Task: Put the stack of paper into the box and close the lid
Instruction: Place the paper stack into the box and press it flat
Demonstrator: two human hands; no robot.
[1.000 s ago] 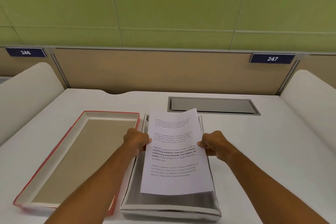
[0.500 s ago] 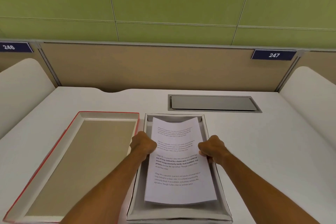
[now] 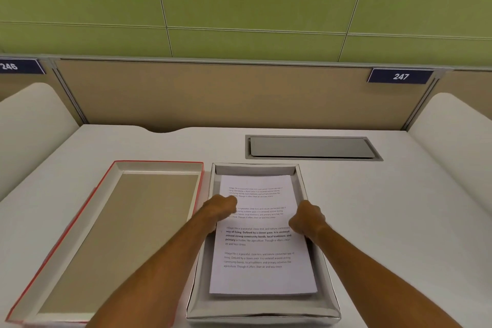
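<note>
Head view, looking down at a white bench [image 3: 399, 221] against a tan partition [image 3: 213, 96], green wall panels above. Two number plates on the partition: 246 [image 3: 16, 66] at far left, 247 [image 3: 400, 76] at right. A grey recessed hatch [image 3: 311, 147] sits flush in the bench, behind the box.

Box [image 3: 263, 313], grey-white, open, lies lengthwise in front of the person, centre of view. Stack of paper [image 3: 261, 255] lies inside it, printed side up, four blocks of text readable as blocks only. The sheets look flat on the box floor, a strip of box floor showing along the near end and the far end.

Lid [image 3: 117, 234], red outside, pale inside, lies upside down on the bench just left of the box, its right wall beside the box's left wall. Not on the box.

Left hand [image 3: 221, 208] is at the left edge of the stack, knuckles up, fingers curled down over the paper margin. Right hand [image 3: 308, 217] mirrors it at the right edge, between paper and box wall. Both hands fisted at the paper's edges; the fingertips are hidden under the hands, so whether each grip actually pinches the sheets or merely rests on them I cannot tell. Both forearms bare.
</note>
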